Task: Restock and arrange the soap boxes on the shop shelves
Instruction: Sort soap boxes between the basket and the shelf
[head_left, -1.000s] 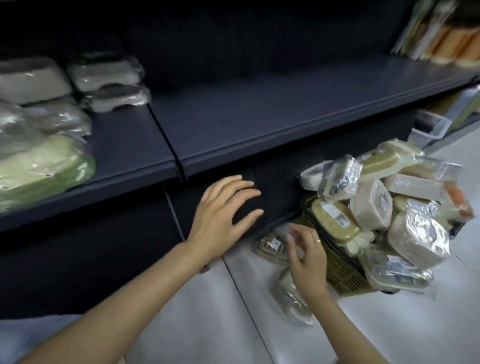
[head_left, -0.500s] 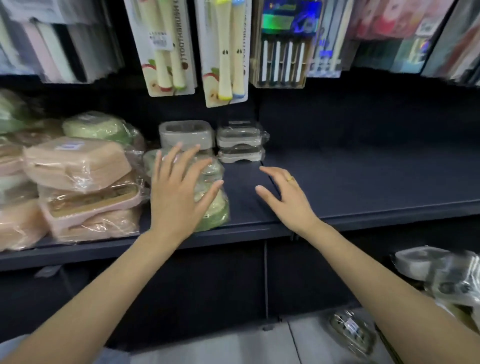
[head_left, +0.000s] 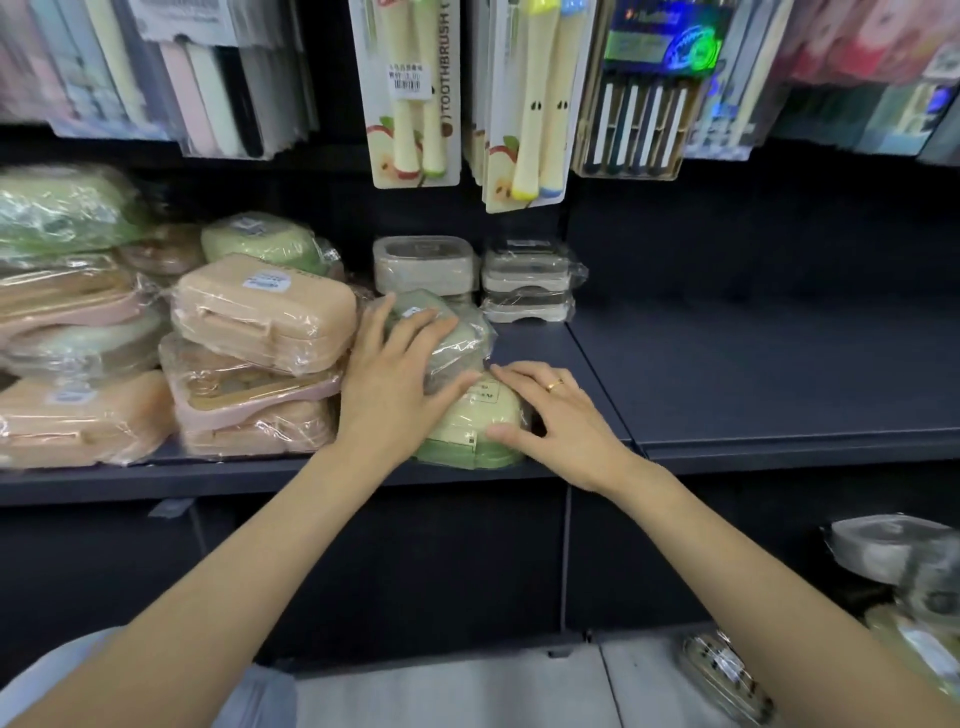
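A short stack of green soap boxes in clear wrap stands on the dark shelf (head_left: 779, 405) near its front edge. My left hand (head_left: 395, 379) lies flat on the upper green box (head_left: 457, 338), fingers spread. My right hand (head_left: 550, 415) touches the right side of the lower green box (head_left: 467, 431), thumb at its front, fingers along its top. Peach soap boxes (head_left: 265, 312) are piled to the left. Grey soap boxes (head_left: 426, 262) and clear-wrapped ones (head_left: 530, 280) sit at the back.
Toothbrush packs (head_left: 415, 93) hang above the shelf. More green and peach boxes (head_left: 67, 322) fill the far left. At the lower right, wrapped boxes (head_left: 904, 566) show at the frame edge and one wrapped box (head_left: 722, 670) lies on the floor.
The view rose from the floor basket to the shelf. Both hands moved onto the green stack; the right hand shifted left from the bare shelf to the lower box.
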